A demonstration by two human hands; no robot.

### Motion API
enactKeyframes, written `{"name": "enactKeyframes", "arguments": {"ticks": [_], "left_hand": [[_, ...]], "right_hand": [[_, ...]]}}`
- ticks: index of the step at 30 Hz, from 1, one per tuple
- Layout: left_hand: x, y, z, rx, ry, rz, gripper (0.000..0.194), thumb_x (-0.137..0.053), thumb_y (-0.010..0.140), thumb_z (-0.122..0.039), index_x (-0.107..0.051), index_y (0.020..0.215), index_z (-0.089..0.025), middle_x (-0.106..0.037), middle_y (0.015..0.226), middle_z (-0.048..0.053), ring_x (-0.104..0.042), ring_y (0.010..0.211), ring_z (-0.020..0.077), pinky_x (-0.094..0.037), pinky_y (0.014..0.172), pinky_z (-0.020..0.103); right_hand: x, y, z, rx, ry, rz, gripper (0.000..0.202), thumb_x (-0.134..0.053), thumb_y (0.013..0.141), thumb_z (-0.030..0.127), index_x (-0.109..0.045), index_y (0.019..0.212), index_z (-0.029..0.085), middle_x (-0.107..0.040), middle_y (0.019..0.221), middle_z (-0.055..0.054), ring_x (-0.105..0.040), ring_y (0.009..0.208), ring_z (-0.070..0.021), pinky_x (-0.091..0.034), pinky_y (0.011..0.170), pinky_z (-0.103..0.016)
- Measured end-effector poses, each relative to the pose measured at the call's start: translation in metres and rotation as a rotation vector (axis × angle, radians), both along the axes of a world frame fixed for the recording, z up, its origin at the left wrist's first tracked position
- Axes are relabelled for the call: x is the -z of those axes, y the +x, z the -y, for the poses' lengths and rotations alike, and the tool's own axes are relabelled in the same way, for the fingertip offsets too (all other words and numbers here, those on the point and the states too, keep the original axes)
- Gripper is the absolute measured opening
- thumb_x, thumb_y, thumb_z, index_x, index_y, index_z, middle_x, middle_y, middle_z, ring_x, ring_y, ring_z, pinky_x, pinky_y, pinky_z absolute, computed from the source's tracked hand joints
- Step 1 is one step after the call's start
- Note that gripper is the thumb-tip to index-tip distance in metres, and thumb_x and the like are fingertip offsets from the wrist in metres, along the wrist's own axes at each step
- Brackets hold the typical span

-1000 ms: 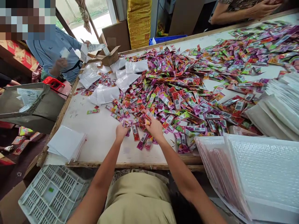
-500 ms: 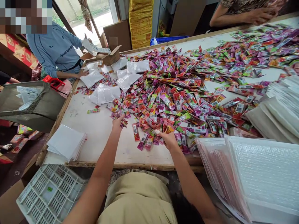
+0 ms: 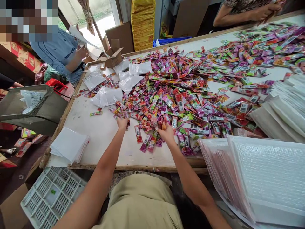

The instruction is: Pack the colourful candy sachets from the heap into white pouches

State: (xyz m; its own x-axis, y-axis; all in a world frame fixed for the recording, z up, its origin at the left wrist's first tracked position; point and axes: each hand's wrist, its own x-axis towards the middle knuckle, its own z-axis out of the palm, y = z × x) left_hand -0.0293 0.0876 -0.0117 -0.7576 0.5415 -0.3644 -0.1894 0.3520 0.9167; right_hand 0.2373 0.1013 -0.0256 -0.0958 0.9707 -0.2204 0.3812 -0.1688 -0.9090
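Observation:
A wide heap of small colourful snack packets point(image 3: 181, 92) in purple, red and green covers the table. My left hand point(image 3: 122, 122), at the heap's near left edge, has its fingers closed around several packets. To its right, my right hand point(image 3: 165, 131) grips some packets at the heap's front, fingers curled round them. Just below and between the hands lie loose packets, among them a red one point(image 3: 138, 134) and a purple one point(image 3: 145, 143). A single green packet point(image 3: 96, 113) lies apart, to the left of my left hand.
White bubble mailers point(image 3: 107, 96) lie beyond my left hand, with a stack of flat ones point(image 3: 69, 144) at the near left corner. More mailers point(image 3: 269, 178) stand at the right. A co-worker in blue point(image 3: 59, 52) holds white paper; another person's arms point(image 3: 247, 15) are at top right.
My right hand has moved slightly up and left, closing on packets. My left hand has shifted little. The co-worker in blue has lifted a hand off the mailers and raised the paper.

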Motion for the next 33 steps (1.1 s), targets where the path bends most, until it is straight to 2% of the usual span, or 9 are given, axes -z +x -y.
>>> {"name": "enactKeyframes", "arguments": {"ticks": [3,6,11,14,18,22,25,28,33], "left_hand": [[-0.006,-0.006,0.035,-0.015,-0.047,0.179,0.022,-0.070,0.058,-0.012,-0.052,0.069,-0.018,-0.055,0.054,0.000,-0.065,0.061,0.0227,-0.056,0.066,0.039],[-0.018,-0.009,0.070,0.020,-0.039,0.363,0.011,-0.064,0.063,-0.015,-0.055,0.069,-0.017,-0.059,0.058,0.004,-0.067,0.064,0.0231,-0.058,0.071,0.042],[-0.029,0.008,0.098,0.226,-0.027,0.581,0.016,-0.067,0.067,-0.024,-0.061,0.077,-0.014,-0.065,0.068,0.010,-0.069,0.070,0.0254,-0.056,0.065,0.038],[-0.023,0.035,0.092,0.338,-0.108,0.252,0.028,-0.078,0.063,-0.034,-0.057,0.072,-0.017,-0.062,0.062,0.005,-0.065,0.062,0.0222,-0.051,0.058,0.033],[-0.013,0.071,0.078,0.490,-0.465,-0.408,0.040,-0.085,0.055,-0.036,-0.060,0.080,-0.019,-0.070,0.083,0.010,-0.068,0.085,0.0290,-0.049,0.069,0.033],[-0.012,0.079,0.075,0.606,-0.719,-0.558,0.022,-0.073,0.066,-0.034,-0.063,0.078,-0.019,-0.072,0.085,0.013,-0.069,0.086,0.0290,-0.047,0.069,0.032],[-0.012,0.063,0.088,0.631,-0.682,-0.520,0.009,-0.065,0.068,-0.026,-0.061,0.064,-0.019,-0.068,0.067,0.008,-0.067,0.073,0.0237,-0.044,0.064,0.028],[-0.011,0.041,0.109,0.490,-0.434,-0.548,0.007,-0.066,0.063,-0.023,-0.060,0.066,-0.019,-0.065,0.067,0.004,-0.064,0.073,0.0207,-0.044,0.064,0.027],[-0.016,0.022,0.128,0.267,-0.068,-0.004,0.027,-0.076,0.056,-0.035,-0.057,0.063,-0.017,-0.054,0.057,-0.002,-0.054,0.057,0.0138,-0.043,0.057,0.026]], "right_hand": [[0.002,0.021,0.010,0.066,-0.162,-0.252,0.031,-0.074,0.053,0.037,-0.058,0.074,0.019,-0.063,0.068,0.000,-0.055,0.065,-0.0182,-0.046,0.064,-0.032],[-0.002,0.036,0.020,0.099,-0.232,-0.451,0.041,-0.080,0.048,0.042,-0.060,0.076,0.020,-0.064,0.069,0.000,-0.058,0.066,-0.0191,-0.049,0.065,-0.034],[-0.019,0.022,0.017,-0.132,-0.212,-0.457,0.042,-0.078,0.057,0.047,-0.064,0.087,0.020,-0.069,0.080,-0.004,-0.064,0.075,-0.0229,-0.052,0.073,-0.038],[-0.027,-0.006,0.000,-0.298,-0.049,-0.158,0.037,-0.073,0.064,0.038,-0.064,0.094,0.018,-0.070,0.088,-0.006,-0.065,0.081,-0.0242,-0.051,0.076,-0.037],[-0.028,-0.037,-0.020,-0.405,0.126,0.483,0.028,-0.065,0.068,0.019,-0.064,0.096,0.015,-0.070,0.089,-0.012,-0.066,0.086,-0.0282,-0.049,0.073,-0.034],[-0.020,-0.043,-0.024,-0.412,0.154,0.666,0.028,-0.063,0.070,0.017,-0.064,0.098,0.015,-0.070,0.093,-0.015,-0.066,0.089,-0.0287,-0.048,0.073,-0.032],[-0.014,-0.026,-0.021,-0.295,0.044,0.350,0.016,-0.067,0.066,0.024,-0.063,0.080,0.017,-0.068,0.078,-0.008,-0.064,0.080,-0.0248,-0.048,0.070,-0.032],[-0.010,0.002,-0.012,-0.044,-0.180,-0.199,0.027,-0.075,0.055,0.031,-0.060,0.073,0.019,-0.065,0.069,-0.002,-0.061,0.069,-0.0208,-0.050,0.064,-0.032],[-0.017,0.041,0.017,0.114,-0.342,-0.652,0.037,-0.081,0.051,0.041,-0.062,0.074,0.019,-0.064,0.065,-0.002,-0.058,0.060,-0.0186,-0.051,0.056,-0.033]]}}
